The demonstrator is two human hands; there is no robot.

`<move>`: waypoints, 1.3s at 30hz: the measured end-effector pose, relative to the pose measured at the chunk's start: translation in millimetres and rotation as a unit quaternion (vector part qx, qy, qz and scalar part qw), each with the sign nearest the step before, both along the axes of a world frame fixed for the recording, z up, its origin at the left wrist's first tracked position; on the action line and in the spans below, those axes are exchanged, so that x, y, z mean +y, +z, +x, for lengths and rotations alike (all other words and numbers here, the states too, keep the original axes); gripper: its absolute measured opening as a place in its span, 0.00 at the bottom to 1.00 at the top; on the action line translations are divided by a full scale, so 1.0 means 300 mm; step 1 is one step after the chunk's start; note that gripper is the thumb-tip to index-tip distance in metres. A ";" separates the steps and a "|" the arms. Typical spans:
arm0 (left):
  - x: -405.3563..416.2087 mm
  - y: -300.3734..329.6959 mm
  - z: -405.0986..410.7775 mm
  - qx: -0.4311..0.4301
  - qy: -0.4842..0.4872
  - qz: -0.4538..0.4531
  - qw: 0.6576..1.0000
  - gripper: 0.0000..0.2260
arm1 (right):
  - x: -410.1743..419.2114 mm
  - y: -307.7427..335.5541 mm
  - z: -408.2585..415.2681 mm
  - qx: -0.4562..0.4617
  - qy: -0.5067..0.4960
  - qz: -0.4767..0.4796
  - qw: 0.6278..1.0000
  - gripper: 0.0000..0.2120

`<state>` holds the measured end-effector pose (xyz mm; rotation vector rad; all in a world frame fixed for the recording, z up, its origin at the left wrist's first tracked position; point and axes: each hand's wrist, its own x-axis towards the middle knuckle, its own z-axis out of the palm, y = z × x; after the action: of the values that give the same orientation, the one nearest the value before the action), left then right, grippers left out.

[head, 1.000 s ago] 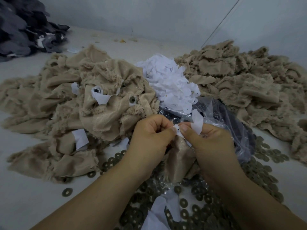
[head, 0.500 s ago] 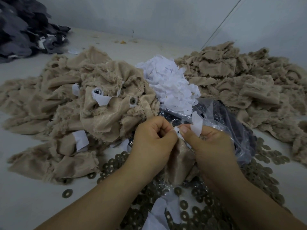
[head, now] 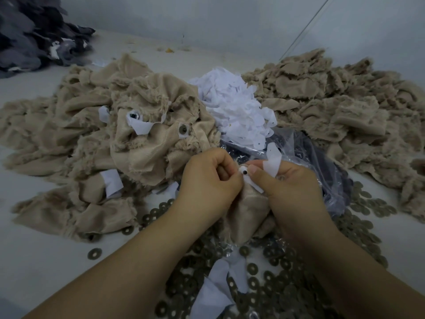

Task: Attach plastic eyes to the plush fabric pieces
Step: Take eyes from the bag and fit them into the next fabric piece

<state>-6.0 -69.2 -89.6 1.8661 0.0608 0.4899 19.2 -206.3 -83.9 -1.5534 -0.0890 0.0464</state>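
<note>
I see both hands meeting just below the centre of the frame over a tan plush piece that hangs down between them. My left hand has its fingers curled tight, pinching the top edge of that piece, and my right hand is curled around the fabric from the other side, its thumb pressed beside a small plastic eye with a dark centre that sits at the top of the piece, right between the two hands. A white paper strip sticks up over the right hand's knuckles. Under my forearms, across the lower middle of the frame, lies a spread of dark round washers on the pale worktop. Behind the right hand is a clear plastic bag holding dark parts. At centre left sits a heap of tan plush pieces, one with an eye already showing. A white pile of paper strips sits at upper centre, another tan pile at the right, and dark grey fabric in the upper left corner.
</note>
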 end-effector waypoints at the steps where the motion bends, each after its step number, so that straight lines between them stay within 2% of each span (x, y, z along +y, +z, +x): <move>1: 0.004 0.015 -0.008 -0.010 -0.003 0.028 1.000 0.14 | -0.001 0.002 0.001 0.004 -0.003 0.002 1.000 0.08; 3: 0.019 0.058 -0.027 -0.013 -0.053 0.082 0.995 0.13 | -0.004 0.007 0.001 0.011 -0.010 0.004 1.000 0.06; 4: 0.030 0.084 -0.038 0.008 -0.115 0.108 0.987 0.11 | -0.005 0.011 0.000 0.012 -0.007 0.001 1.000 0.05; 5: 0.039 0.107 -0.049 0.045 -0.196 0.143 0.969 0.09 | -0.006 0.014 -0.001 0.012 -0.004 -0.004 1.000 0.04; 7: 0.042 0.132 -0.072 0.120 -0.337 0.234 0.904 0.05 | -0.002 0.019 -0.006 0.013 -0.006 -0.004 1.000 0.05; 9: 0.025 0.127 -0.097 0.149 -0.389 0.309 0.855 0.03 | 0.003 0.023 -0.008 0.011 -0.011 0.001 1.000 0.07; 16: -0.013 0.071 -0.136 0.137 -0.301 0.428 0.841 0.04 | 0.008 0.032 -0.011 0.005 -0.008 0.011 1.000 0.07; 19: -0.025 0.073 -0.141 0.139 -0.296 0.434 0.839 0.01 | 0.004 0.030 -0.012 0.000 -0.004 0.009 1.000 0.08; 23: -0.017 0.067 -0.140 0.135 -0.297 0.435 0.840 0.03 | 0.003 0.027 -0.007 -0.005 -0.002 0.000 1.000 0.08; 26: -0.008 0.056 -0.140 0.129 -0.302 0.411 0.851 0.03 | 0.004 0.022 -0.007 -0.007 -0.006 -0.009 1.000 0.09; 29: 0.014 0.057 -0.130 0.152 -0.313 0.334 0.876 0.04 | 0.003 0.022 -0.008 -0.010 -0.012 -0.014 1.000 0.09; 31: 0.030 0.073 -0.129 0.144 -0.305 0.258 0.905 0.04 | 0.003 0.023 -0.008 -0.020 -0.014 -0.027 0.999 0.08; 34: 0.033 0.092 -0.116 0.074 -0.198 0.106 0.972 0.05 | 0.002 0.028 -0.012 -0.038 -0.012 -0.063 0.997 0.04; 35: 0.028 0.093 -0.106 0.051 -0.156 0.062 0.985 0.05 | 0.002 0.031 -0.015 -0.040 -0.007 -0.070 0.997 0.02; 39: -0.006 0.072 -0.068 0.017 -0.072 -0.032 0.997 0.07 | 0.002 0.034 -0.023 -0.046 -0.001 -0.089 0.995 0.04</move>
<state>-26.3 -70.9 -68.1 1.8009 -0.0343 0.3533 12.5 -205.8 -73.6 -1.7347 -0.1602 -0.0203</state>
